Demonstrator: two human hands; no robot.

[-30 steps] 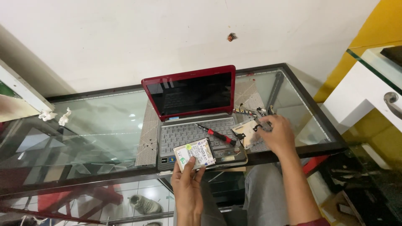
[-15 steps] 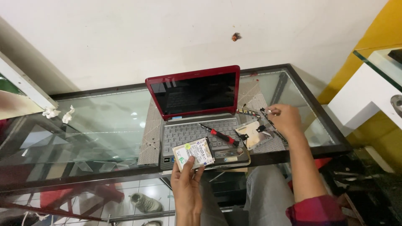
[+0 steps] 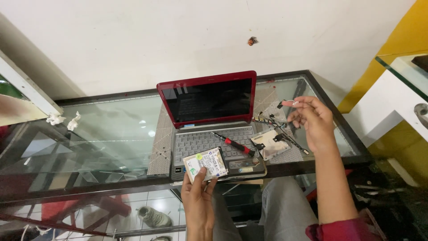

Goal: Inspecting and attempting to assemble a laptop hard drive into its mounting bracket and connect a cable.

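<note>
Now the right hand (image 3: pixel 312 122) has lifted off the parts beside the laptop and hangs above the glass table's (image 3: pixel 111 129) right end, its thumb and forefinger pinched on a small pale piece (image 3: pixel 294 103), too small to tell what it is, the other fingers loosely curled. A second ago that hand lay low on the silver metal bracket (image 3: pixel 270 143) and the loose cable bundle (image 3: pixel 272 120); half a second ago it had already drawn to the right of them, and both now lie bare on the mat just right of the keyboard. So whatever was picked has come away from the pile. The left hand (image 3: pixel 198 196) has hardly shifted: it holds the laptop hard drive (image 3: pixel 206 164) label-up over the front left corner of the open red laptop (image 3: pixel 209 120), thumb pressed on the drive's lower edge, fingers hidden under it. The red-handled screwdriver (image 3: pixel 234 143) lies untouched across the keys, between drive and bracket, as before.
</note>
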